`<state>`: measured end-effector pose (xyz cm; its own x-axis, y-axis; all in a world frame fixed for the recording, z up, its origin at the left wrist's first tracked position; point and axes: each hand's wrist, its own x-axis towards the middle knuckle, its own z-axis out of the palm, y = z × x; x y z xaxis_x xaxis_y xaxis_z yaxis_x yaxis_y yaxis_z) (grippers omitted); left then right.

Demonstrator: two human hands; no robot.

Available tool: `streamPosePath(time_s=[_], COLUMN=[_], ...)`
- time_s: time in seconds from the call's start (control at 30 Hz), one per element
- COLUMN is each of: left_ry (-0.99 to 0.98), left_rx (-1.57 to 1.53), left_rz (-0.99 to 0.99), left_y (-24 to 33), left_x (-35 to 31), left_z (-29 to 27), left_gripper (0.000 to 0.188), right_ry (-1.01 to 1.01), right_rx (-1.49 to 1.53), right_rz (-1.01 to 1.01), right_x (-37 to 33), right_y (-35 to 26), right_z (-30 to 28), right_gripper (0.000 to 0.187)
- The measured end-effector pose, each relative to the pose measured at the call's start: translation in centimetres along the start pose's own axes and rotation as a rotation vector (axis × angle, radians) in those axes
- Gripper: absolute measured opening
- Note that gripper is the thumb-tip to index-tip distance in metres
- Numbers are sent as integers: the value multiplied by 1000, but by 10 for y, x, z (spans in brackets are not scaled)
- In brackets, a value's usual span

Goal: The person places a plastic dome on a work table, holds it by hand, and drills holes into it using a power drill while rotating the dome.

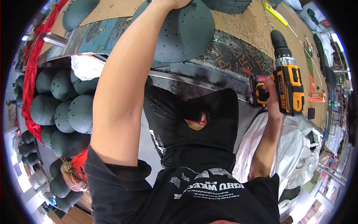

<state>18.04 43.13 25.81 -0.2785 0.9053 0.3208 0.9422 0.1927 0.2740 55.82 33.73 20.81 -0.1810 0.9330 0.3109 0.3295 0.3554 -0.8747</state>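
Observation:
A yellow and black cordless drill is in my right hand, its fingers wrapped round the handle. The chuck of the drill points away from me, over the right part of the bench. At the top edge, my left hand rests on a round dark grey-green disc pierced with many small holes. My left fingers are mostly cut off by the picture's edge. The disc overhangs the near edge of the bench, and my left forearm hides part of it.
Stacked grey-green domes stand at the left beside red cloth. Another disc lies far left on the brown bench, near a metal cylinder. A yellow cutter lies far right. White sacking is beside my right arm.

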Motion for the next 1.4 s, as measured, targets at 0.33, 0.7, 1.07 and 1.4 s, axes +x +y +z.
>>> streamPosePath(time_s=[0.33,0.7,1.07,1.4], left_ry=[431,288,289,332], left_rx=[25,-234,-15,-380], left_rz=[315,115,268,-78], left_y=[9,-6,-7,-7], left_x=[-34,-155,-152,-180], left_z=[-15,11,12,11], left_gripper=[26,24,14,8], right_ry=[64,95,153,198], right_rx=[246,306,272,299], right_rz=[78,99,60,77], right_x=[34,39,37,37], right_y=[59,89,75,77], right_z=[-9,-13,-12,-10], right_gripper=[27,31,26,10])
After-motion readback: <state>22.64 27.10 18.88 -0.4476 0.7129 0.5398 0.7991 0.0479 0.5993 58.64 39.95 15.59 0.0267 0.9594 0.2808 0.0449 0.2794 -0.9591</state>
